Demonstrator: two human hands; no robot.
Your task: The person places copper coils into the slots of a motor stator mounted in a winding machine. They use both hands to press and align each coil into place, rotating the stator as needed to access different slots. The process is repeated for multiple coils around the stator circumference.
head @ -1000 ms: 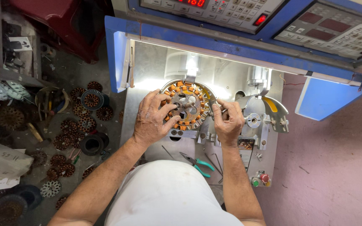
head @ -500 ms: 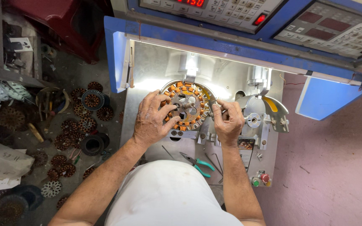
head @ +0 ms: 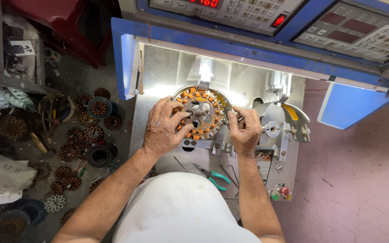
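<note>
1. Looking down from the head camera, the stator, a round metal core ringed with copper-wound teeth and orange insulation, sits on the spindle of a winding machine, under a bright lamp that lights the bay so fine wire can be seen.

2. The left hand lies over the stator's left rim, fingers spread apart and curled onto the windings, thumb along the lower edge. That grip looks meant to steady the core or turn it on its mount; it presses rather than clamps.

3. The right hand sits at the stator's right edge, fingertips drawn together in a pinch near the outer teeth. Whether a wire end lies between them I cannot tell; it is too fine to see.

4. The metal guide arm with a yellow strip stands just right of the right hand, beside the stator, likely so it can feed wire toward the teeth.

5. Pliers with green handles lie on the steel deck near the person's body, between the forearms, within easy reach of either hand.

6. Green and red buttons sit at the deck's lower right, apart from the work, where a stray hand is less likely to knock them.

7. On the floor to the left, more wound stators lie scattered in a loose heap, well apart from the machine.
</note>
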